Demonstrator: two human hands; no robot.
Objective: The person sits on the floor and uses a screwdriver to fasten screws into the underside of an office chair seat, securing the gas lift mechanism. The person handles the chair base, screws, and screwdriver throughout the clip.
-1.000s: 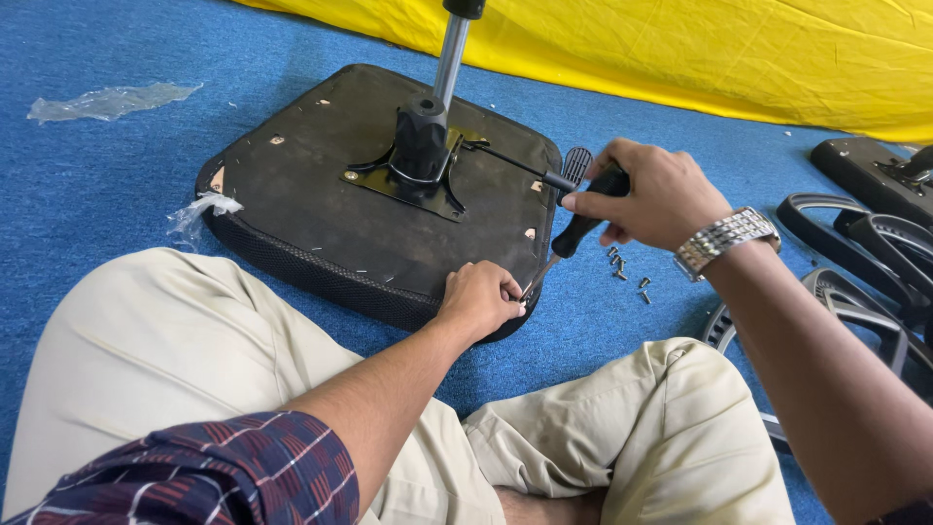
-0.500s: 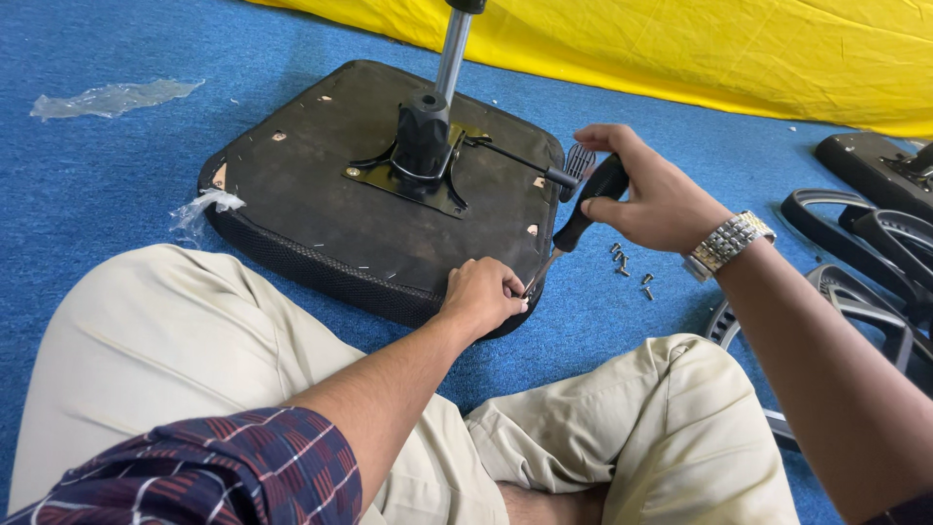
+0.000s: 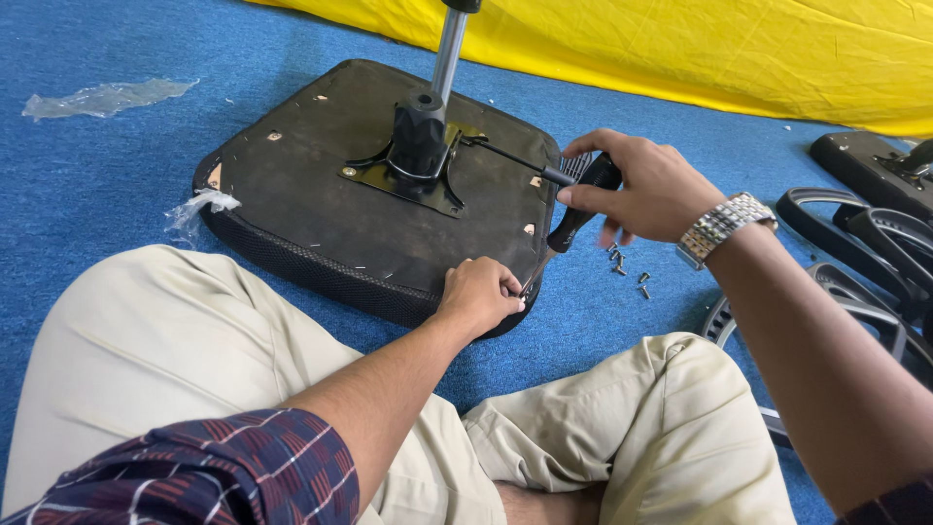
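Since half a second ago we see the right hand (image 3: 649, 187) has drifted slightly back toward the seat's corner, re-gripping the black-handled screwdriver (image 3: 580, 201); left hand (image 3: 480, 296) has not budged. We judge that as a grip reset between turns, with the fastening at the corner not finished.

Right hand: thumb and forefinger closed on the top of the screwdriver handle, other fingers loosely curled beside it. Shaft runs down from the fingers to the seat's near right corner.

Left hand: fingertips bunched together at that same corner, just below the screwdriver tip, pinching something small. We cannot tell what; too small.

Upturned black chair seat (image 3: 321, 204) lies on the blue carpet (image 3: 117, 146), directly ahead of both hands. One seat. One brass-coloured mounting plate (image 3: 389, 185) at its middle with one black tilt mechanism (image 3: 418, 136) and one silver gas-lift column (image 3: 448, 49) rising from it. One thin black lever (image 3: 510, 160) reaches from the mechanism toward the right fingers.

Loose screws (image 3: 627, 274) lie on the carpet just under the right hand: about five, count unsure. Black chair parts (image 3: 875, 233) sit beyond the right wrist, at least three pieces. One silver wristwatch (image 3: 724, 226). One scrap of clear plastic wrap (image 3: 102, 97), well away from the left fingers. One yellow sheet (image 3: 739, 49) behind.
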